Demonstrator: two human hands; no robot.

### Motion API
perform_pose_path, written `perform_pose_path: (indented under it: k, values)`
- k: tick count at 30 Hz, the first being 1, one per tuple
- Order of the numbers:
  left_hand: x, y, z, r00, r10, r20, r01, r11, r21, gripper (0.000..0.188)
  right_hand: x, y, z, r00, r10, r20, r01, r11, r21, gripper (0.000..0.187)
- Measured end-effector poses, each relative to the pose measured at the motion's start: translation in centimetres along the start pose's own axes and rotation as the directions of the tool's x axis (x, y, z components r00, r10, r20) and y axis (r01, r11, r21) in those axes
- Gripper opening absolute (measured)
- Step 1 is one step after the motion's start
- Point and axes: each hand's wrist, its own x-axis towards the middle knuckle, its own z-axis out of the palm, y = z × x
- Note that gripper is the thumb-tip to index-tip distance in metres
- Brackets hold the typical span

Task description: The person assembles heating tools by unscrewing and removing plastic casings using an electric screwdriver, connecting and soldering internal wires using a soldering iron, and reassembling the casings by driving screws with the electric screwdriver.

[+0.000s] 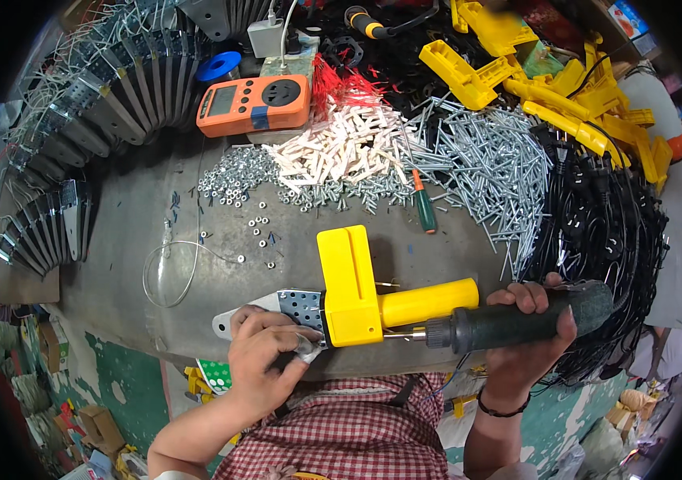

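Note:
My right hand (521,352) is wrapped round a dark green electric screwdriver (481,330), which lies level and points left. Its bit reaches the lower right edge of a yellow plastic housing (349,280) with a round yellow handle (429,302). From the housing's left side sticks out a perforated metal plate (301,306) with a pale, rounded end. My left hand (265,352) closes over this plate, fingers bent. A small shiny piece (307,347) shows at its fingertips; its kind is unclear. A long thin screw (387,285) shows behind the handle.
Beyond the housing lie piles of nuts (237,174), white strips (349,144) and long screws (493,168). A green-handled screwdriver (425,210) and an orange meter (253,104) are there too. Metal plates (129,88) line the left, black cables (597,232) and yellow housings (589,104) the right.

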Motion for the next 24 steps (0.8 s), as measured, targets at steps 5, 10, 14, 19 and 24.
perform_pose_path:
  k: [5,10,14,19,24]
  values:
    - [-0.3,-0.5,-0.2,0.999,0.043,-0.009,-0.043,0.999,-0.025,0.022,-0.4,0.2,0.8,0.999,-0.003,-0.046,0.004,1.000,0.011,0.035]
    - [0.1,0.2,-1.0,1.000,0.006,-0.023,-0.003,0.993,0.116,0.028,-1.0,0.9,2.2,0.996,0.004,-0.085,-0.004,1.000,-0.002,0.035]
    - [-0.1,-0.3,-1.2,0.994,0.062,0.094,-0.073,0.990,0.119,0.034,-1.1,1.5,1.9,0.991,-0.004,-0.131,-0.003,0.999,-0.053,0.033]
    - [-0.2,-0.5,-1.0,0.985,0.097,0.142,-0.116,0.985,0.130,0.034,-1.1,1.7,1.8,0.995,0.009,-0.098,-0.008,1.000,0.003,0.032]
    - [0.1,-0.5,-0.6,0.972,0.181,0.152,-0.201,0.971,0.127,0.032,-1.4,1.3,1.8,0.991,-0.070,-0.112,0.065,0.997,-0.046,0.032]
